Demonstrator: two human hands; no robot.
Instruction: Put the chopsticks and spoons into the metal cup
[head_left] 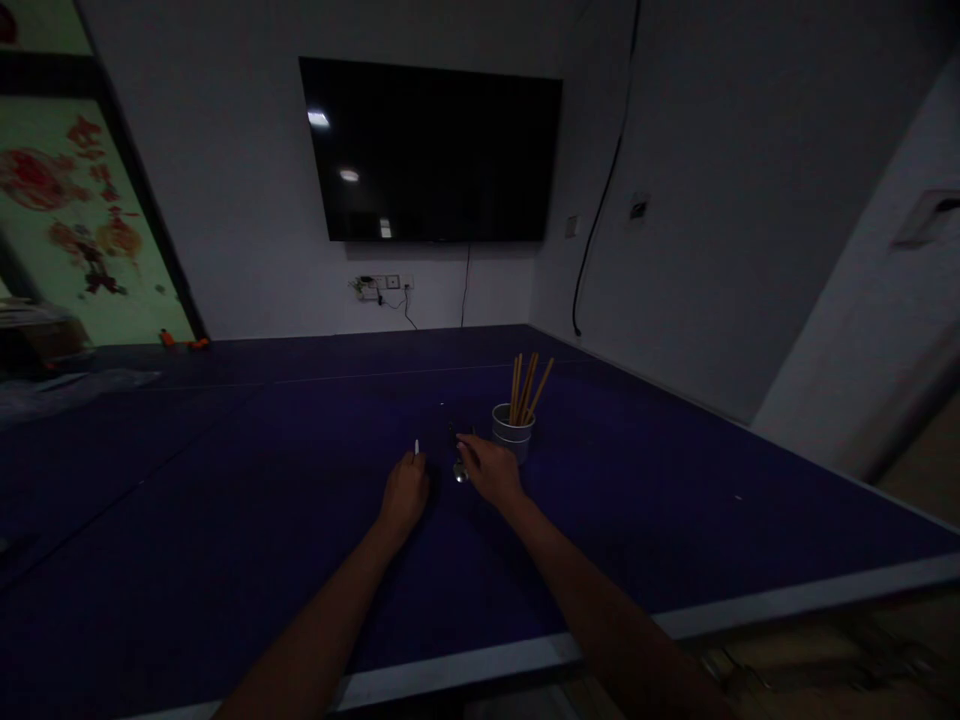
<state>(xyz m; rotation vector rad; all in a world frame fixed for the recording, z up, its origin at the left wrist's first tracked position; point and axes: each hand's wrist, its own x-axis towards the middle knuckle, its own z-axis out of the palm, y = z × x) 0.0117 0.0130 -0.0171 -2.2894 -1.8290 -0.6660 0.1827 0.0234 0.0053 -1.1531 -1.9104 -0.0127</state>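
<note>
My left hand (pixel 405 492) rests on the dark blue table (pixel 225 520) with its fingers curled around a small white-tipped thing (pixel 417 447) that I cannot make out. My right hand (pixel 491 467) lies just to its right, its fingers closed on a shiny metal spoon (pixel 460 470) whose bowl points toward me. Right behind that hand stands a small metal cup (pixel 513 430) with several wooden chopsticks (pixel 526 388) leaning in it. The scene is dim.
The table has a white edge line (pixel 750 605) at the front and a pale centre line (pixel 337 377). A black wall screen (pixel 431 150) hangs behind, with sockets and cables below. Plastic wrap and clutter (pixel 52 385) lie at the far left.
</note>
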